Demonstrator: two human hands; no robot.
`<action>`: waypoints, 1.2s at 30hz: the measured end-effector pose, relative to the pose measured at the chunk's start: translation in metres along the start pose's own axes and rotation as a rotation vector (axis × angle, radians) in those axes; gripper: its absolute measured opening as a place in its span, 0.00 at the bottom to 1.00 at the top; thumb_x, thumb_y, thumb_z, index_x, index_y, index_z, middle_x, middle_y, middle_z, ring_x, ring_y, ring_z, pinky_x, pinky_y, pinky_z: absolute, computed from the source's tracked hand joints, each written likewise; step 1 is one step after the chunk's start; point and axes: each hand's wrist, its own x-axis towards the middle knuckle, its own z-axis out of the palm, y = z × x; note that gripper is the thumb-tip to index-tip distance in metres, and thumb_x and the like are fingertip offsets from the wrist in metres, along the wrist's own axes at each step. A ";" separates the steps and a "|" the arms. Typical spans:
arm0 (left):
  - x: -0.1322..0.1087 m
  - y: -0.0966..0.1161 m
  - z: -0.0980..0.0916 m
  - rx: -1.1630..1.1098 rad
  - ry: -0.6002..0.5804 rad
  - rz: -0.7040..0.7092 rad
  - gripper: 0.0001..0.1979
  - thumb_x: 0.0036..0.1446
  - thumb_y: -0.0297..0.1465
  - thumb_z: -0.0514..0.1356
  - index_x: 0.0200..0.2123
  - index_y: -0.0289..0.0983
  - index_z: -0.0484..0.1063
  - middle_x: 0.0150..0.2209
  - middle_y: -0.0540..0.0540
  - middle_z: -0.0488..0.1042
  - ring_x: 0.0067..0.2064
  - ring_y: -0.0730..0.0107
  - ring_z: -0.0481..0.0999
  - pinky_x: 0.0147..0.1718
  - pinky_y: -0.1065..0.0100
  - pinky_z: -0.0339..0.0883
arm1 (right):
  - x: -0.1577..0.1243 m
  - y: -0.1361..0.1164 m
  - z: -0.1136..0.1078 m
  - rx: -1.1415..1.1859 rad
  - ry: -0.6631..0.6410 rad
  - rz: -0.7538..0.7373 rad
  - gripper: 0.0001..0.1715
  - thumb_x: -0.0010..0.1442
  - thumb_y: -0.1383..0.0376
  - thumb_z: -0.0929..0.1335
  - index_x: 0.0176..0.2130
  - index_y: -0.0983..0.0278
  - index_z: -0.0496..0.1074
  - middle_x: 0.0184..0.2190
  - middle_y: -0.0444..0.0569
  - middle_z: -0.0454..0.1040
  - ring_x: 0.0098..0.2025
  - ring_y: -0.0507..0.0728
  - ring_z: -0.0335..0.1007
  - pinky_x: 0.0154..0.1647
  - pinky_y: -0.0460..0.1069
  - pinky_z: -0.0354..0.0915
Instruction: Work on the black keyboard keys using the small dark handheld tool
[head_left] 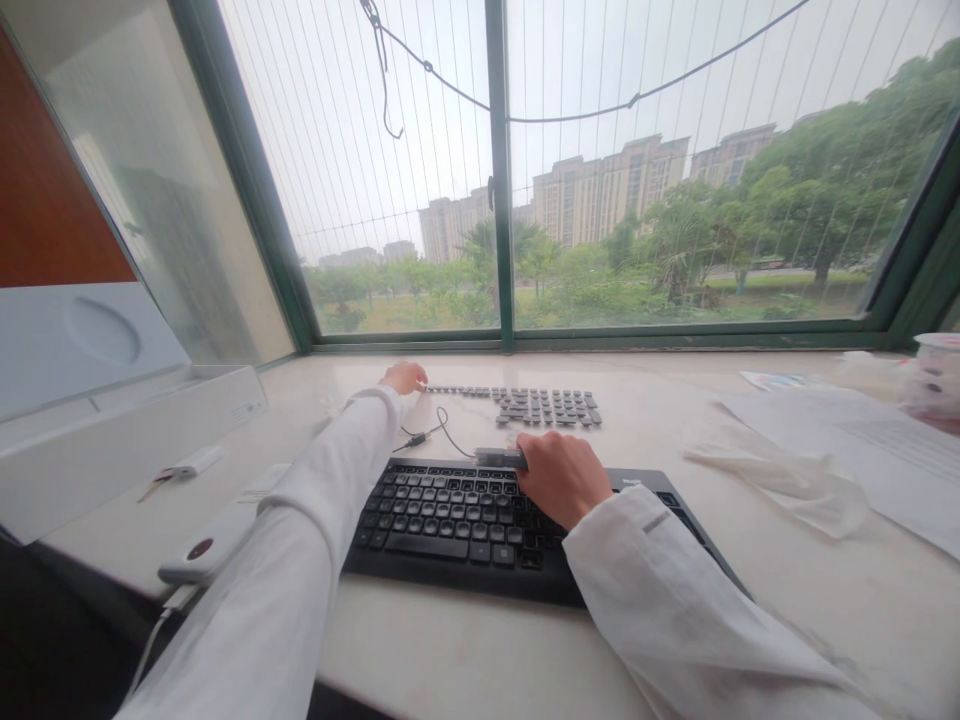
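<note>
A black keyboard [442,575] lies in front of me, with several key places along its top row and right part lacking caps. Loose keycaps [551,405] are laid out behind it, with a row stretching left. At that row's left end my left hand [405,378] reaches out, fingers drawn together; what they pinch is too small to make out. My right hand [564,478] is above the keyboard's upper middle, fingers closed on a dark bar-shaped tool [499,458] pointing left. A thin black cable [450,432] with a plug loops behind the keyboard.
An open white box [135,425] stands at left, near a small white device [199,460] and a white power strip [210,550]. On the right lie a plastic bag [780,485], printed paper [877,430] and a cup [934,380]. A green-framed window [502,340] bounds the back.
</note>
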 end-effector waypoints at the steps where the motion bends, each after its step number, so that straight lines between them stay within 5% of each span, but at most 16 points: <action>1: 0.000 -0.001 -0.001 -0.001 0.001 -0.004 0.11 0.50 0.35 0.65 0.40 0.47 0.79 0.48 0.51 0.78 0.49 0.65 0.74 0.45 0.71 0.65 | 0.000 0.000 0.000 0.001 0.000 0.001 0.18 0.64 0.60 0.60 0.35 0.64 0.76 0.30 0.57 0.77 0.34 0.63 0.76 0.32 0.50 0.62; 9: -0.009 -0.005 -0.020 0.003 0.034 -0.098 0.10 0.52 0.31 0.64 0.39 0.46 0.79 0.47 0.50 0.79 0.49 0.62 0.75 0.49 0.66 0.66 | 0.001 0.001 0.002 0.030 0.020 -0.016 0.16 0.62 0.62 0.61 0.35 0.65 0.76 0.30 0.58 0.78 0.34 0.61 0.76 0.33 0.50 0.63; 16: -0.047 0.000 -0.045 -0.039 0.107 -0.169 0.10 0.55 0.33 0.61 0.40 0.46 0.79 0.47 0.46 0.79 0.49 0.60 0.76 0.48 0.65 0.66 | 0.001 0.003 -0.001 0.043 0.044 -0.014 0.13 0.58 0.66 0.62 0.35 0.65 0.76 0.31 0.56 0.78 0.35 0.61 0.77 0.33 0.50 0.63; 26: -0.138 0.050 -0.029 -0.221 0.229 -0.214 0.14 0.63 0.38 0.53 0.45 0.48 0.77 0.48 0.50 0.78 0.48 0.65 0.76 0.45 0.68 0.67 | 0.003 0.008 0.007 0.060 -0.005 -0.007 0.15 0.58 0.64 0.63 0.38 0.64 0.77 0.35 0.57 0.78 0.37 0.62 0.77 0.34 0.50 0.65; 32: -0.216 0.049 -0.029 -0.275 0.418 -0.307 0.15 0.63 0.42 0.54 0.44 0.46 0.78 0.44 0.48 0.80 0.45 0.62 0.76 0.43 0.67 0.66 | 0.002 0.009 0.009 0.088 0.009 0.003 0.15 0.58 0.62 0.63 0.39 0.63 0.77 0.36 0.57 0.78 0.38 0.63 0.76 0.35 0.51 0.64; 36: -0.255 0.039 -0.030 -0.177 0.438 -0.256 0.14 0.64 0.39 0.53 0.43 0.46 0.78 0.46 0.48 0.79 0.46 0.62 0.75 0.44 0.67 0.66 | 0.002 0.008 0.009 0.105 0.040 0.005 0.15 0.59 0.61 0.63 0.39 0.62 0.76 0.36 0.56 0.78 0.38 0.62 0.76 0.35 0.51 0.64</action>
